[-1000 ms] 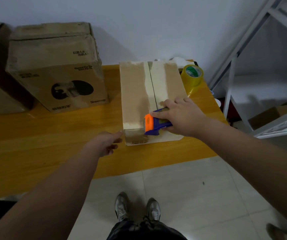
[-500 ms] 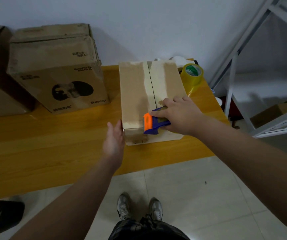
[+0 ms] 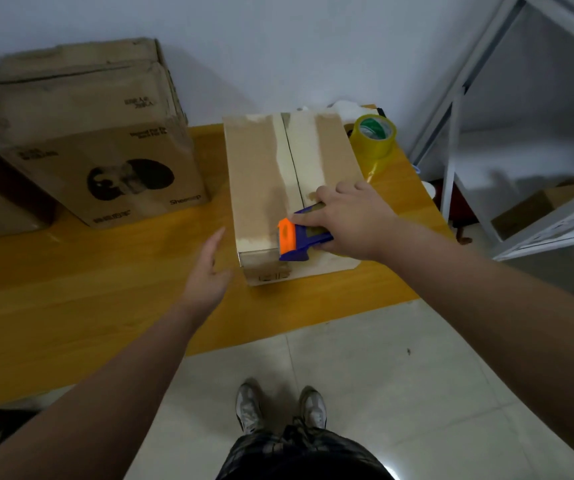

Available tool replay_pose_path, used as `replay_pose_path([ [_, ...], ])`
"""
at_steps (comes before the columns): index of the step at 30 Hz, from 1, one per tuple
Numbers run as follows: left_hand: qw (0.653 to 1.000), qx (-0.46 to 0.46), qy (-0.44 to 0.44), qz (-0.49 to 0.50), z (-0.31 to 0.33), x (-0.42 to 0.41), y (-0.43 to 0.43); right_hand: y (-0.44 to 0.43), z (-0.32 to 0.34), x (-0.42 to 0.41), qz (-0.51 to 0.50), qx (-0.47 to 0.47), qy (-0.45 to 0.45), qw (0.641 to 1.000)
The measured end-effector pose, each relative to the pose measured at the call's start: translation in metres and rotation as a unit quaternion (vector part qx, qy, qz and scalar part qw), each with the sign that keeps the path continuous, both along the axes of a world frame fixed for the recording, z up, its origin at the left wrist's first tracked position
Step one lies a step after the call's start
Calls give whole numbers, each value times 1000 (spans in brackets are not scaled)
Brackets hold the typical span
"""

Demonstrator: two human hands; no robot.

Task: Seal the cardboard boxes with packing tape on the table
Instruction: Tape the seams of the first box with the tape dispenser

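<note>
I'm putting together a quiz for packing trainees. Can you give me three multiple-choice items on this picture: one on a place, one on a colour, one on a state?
1. Where is the yellow tape roll relative to the box being taped?
A. On top of it
B. On the table, to its right near the far end
C. On the floor in front of it

2. What colours is the tape dispenser held by the right hand?
A. Blue and orange
B. Red and white
C. Green and black

3. How is the left hand?
A. Gripping a flap
B. Holding the roll
C. Open, fingers straight, beside the box

Answers:
1 B: the roll stands on the wood by the box's far right corner.
2 A: the body is blue and the front is orange.
3 C: it holds nothing and its fingers are straight.
</note>
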State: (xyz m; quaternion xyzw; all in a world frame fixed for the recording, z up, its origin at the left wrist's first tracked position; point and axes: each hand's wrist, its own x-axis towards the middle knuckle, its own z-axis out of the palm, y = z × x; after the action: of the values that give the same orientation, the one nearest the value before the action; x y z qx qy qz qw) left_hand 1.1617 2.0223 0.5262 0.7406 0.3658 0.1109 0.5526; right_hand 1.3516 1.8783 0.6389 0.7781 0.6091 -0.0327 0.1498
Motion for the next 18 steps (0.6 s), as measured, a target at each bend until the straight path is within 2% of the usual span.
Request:
replay_pose_path([
  [2,984,144,20,-107,9,-2,6,0,-1,0,3,2,-5,1000],
  [6,896,358,104,-240,6,12,24,0,-2,0,-2,0,2,1000],
  [10,826,462,146,-288,9,22,34,0,-1,0,-9,5,8,1000],
  [12,802,490,154,-305,9,28,33,0,-1,-1,-9,5,4,1000],
  [18,786,509,132,-324,6,32,37,2,-1,-2,-10,6,-1,1000],
])
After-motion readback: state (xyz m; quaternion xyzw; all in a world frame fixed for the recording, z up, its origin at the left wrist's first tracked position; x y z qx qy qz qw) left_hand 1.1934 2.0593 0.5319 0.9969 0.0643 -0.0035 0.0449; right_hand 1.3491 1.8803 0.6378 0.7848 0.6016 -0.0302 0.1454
